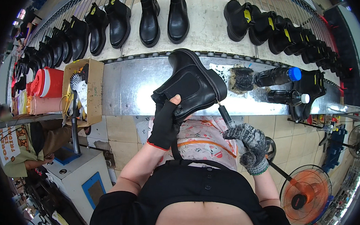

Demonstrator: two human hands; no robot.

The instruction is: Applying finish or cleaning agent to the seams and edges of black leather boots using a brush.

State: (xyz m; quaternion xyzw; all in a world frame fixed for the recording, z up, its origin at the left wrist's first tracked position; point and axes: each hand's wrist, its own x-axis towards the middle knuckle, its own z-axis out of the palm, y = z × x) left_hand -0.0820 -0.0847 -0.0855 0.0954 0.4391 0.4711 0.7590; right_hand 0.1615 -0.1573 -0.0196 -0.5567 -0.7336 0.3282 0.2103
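A black ankle boot (194, 78) is tilted on its side above the metal bench, its sole facing the upper right. My left hand (165, 124), in a black glove with a bare thumb tip, grips the boot by its shaft. My right hand (247, 146) wears a grey knitted glove and closes round a slim dark pen-like tool (225, 114). The tool's narrow tip is at the sole edge near the heel; whether it touches cannot be made out. Just right of the boot lies a dark, stained sponge-like block (241, 78).
Two bottles of dark liquid, one blue-capped (273, 76) and one white-capped (286, 96), lie on the metal bench (126, 82). Beyond, black boots (149, 22) line a conveyor (206, 15). A cardboard box (94, 93) stands left, a fan (305, 194) right. Another person (25, 144) is far left.
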